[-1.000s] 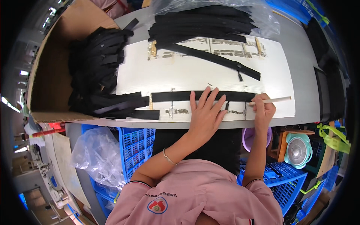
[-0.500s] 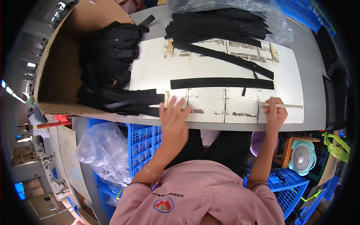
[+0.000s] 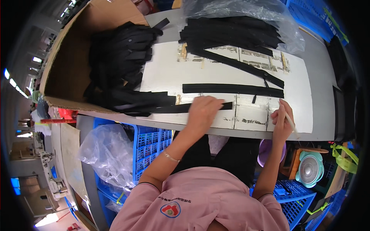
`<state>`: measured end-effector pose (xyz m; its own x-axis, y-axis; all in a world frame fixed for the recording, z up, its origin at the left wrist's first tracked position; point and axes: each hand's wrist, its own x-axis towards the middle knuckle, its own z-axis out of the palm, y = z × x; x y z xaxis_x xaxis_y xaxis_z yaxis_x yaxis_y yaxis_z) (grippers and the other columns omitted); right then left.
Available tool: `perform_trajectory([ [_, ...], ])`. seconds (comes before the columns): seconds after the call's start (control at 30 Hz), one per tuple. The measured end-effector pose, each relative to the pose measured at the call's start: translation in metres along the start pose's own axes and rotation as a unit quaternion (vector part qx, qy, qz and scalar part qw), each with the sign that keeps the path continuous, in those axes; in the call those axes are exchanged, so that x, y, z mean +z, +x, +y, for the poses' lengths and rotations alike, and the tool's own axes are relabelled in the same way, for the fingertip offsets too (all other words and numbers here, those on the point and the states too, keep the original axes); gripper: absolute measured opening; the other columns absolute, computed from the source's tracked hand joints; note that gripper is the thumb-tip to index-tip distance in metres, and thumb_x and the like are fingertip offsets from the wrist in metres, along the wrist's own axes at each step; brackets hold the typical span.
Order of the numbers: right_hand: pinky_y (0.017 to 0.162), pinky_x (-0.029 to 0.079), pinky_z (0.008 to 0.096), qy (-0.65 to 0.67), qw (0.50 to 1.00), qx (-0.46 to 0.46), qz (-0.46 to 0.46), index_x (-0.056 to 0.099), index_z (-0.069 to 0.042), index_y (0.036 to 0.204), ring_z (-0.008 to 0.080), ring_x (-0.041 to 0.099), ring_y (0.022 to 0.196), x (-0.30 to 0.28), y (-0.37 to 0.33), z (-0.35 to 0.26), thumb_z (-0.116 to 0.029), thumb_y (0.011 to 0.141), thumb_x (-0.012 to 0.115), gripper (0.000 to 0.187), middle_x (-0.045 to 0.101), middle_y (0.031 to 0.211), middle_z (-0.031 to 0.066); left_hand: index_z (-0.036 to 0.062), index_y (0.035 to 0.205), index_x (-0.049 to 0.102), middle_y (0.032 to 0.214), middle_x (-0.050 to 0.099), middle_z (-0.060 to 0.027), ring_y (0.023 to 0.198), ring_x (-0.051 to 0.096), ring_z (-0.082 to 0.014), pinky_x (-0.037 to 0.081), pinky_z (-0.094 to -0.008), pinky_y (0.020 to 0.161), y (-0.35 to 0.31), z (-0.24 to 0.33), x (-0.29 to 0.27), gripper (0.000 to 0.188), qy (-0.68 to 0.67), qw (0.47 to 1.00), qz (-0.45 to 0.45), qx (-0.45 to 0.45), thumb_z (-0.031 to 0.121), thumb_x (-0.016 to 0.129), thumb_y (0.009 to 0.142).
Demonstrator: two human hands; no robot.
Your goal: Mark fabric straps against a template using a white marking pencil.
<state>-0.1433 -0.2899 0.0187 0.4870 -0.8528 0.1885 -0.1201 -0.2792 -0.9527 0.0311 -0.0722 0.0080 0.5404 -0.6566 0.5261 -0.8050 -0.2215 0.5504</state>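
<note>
My left hand (image 3: 204,113) is closed on a black zipper (image 3: 227,106) near the front of a white marked board (image 3: 162,71); the free end sticks out to the right of my fingers. In my right hand (image 3: 283,120) a thin white stick (image 3: 290,123), like a marking pencil, slants between the fingers over the board's right front part. Just beyond my hands lies another zipper (image 3: 231,89), nearly level across the board, its pull hanging toward me. A further zipper (image 3: 239,66) slants behind it, running down to the right.
A cardboard box (image 3: 69,101) on the left holds a heap of black zippers (image 3: 123,50), some spilling onto the board. Another zipper pile (image 3: 231,34) lies at the back by clear plastic (image 3: 246,8). Below the table are blue crates (image 3: 152,148), a plastic bag (image 3: 108,154) and a small fan (image 3: 309,168).
My left hand has moved right and taken hold of a zipper, drawing it from the left heap onto the board. The stick in my right hand has tilted from level to slanting toward me.
</note>
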Motion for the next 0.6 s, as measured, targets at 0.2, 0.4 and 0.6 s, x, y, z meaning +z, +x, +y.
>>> perform_trajectory([
  [0.2, 0.1, 0.049, 0.0448, -0.238, 0.925, -0.279, -0.097, 0.064, 0.001, 0.132, 0.0326, 0.07, 0.102, 0.019, -0.044, 0.012, -0.004, 0.1, 0.061, 0.032, 0.075, 0.114, 0.0151, 0.0024, 0.108, 0.071, 0.099, 0.067, -0.0124, 0.099, 0.063, -0.0346, 0.046, -0.0451, 0.089, 0.017, 0.027, 0.076, 0.028, -0.132, 0.991, -0.002, 0.014, 0.009, 0.074, 0.081],
  [0.4, 0.109, 0.04, 0.0429, -0.332, 0.878, -0.326, -0.115, 0.061, -0.001, 0.139, 0.0349, 0.059, 0.12, -0.008, -0.055, 0.029, -0.009, 0.102, 0.059, 0.038, 0.066, 0.135, 0.0144, 0.0004, 0.101, 0.065, 0.11, 0.061, -0.0127, 0.108, 0.055, -0.0326, 0.044, -0.0426, 0.101, 0.004, 0.045, 0.088, 0.023, -0.127, 0.99, 0.036, 0.054, 0.007, 0.065, 0.079],
  [0.6, 0.101, 0.044, 0.0427, -0.342, 0.882, -0.302, -0.115, 0.059, -0.004, 0.142, 0.034, 0.057, 0.118, -0.015, -0.042, 0.041, -0.014, 0.106, 0.057, 0.038, 0.067, 0.131, 0.0138, 0.001, 0.089, 0.065, 0.11, 0.06, -0.0114, 0.114, 0.052, -0.0314, 0.038, -0.0476, 0.114, -0.004, 0.04, 0.09, 0.012, -0.049, 0.995, 0.039, 0.08, 0.005, 0.064, 0.077],
])
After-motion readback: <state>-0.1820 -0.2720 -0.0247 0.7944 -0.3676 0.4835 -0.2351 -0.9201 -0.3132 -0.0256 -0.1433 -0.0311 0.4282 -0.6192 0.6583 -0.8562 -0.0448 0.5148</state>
